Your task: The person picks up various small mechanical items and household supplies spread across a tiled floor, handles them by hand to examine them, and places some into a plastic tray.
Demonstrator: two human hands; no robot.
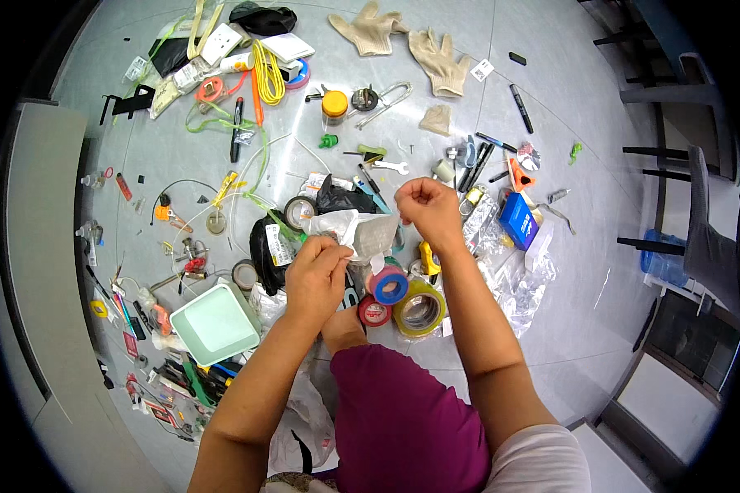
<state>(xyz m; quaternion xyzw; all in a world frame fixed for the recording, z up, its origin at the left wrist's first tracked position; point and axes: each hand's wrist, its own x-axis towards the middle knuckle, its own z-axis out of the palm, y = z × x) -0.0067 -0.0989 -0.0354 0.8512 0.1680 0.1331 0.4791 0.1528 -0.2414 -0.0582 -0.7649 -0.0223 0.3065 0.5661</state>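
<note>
i see the grey floor spread wide with clutter, and my knee in purple cloth rising from the lower edge. left of it lies a pale green square tray, turned a little on its corner. just ahead of the knee sit the tape rolls: a wide yellow-rimmed roll, a blue one and a small red one, touching one another. above them i hold a crumpled whitish plastic bag between both hands; its long axis runs roughly left to right, tilting up toward the right. my left hand is closed, fingers pinching the bag's lower left edge. my right hand is curled into a fist, pinching the upper right corner.
</note>
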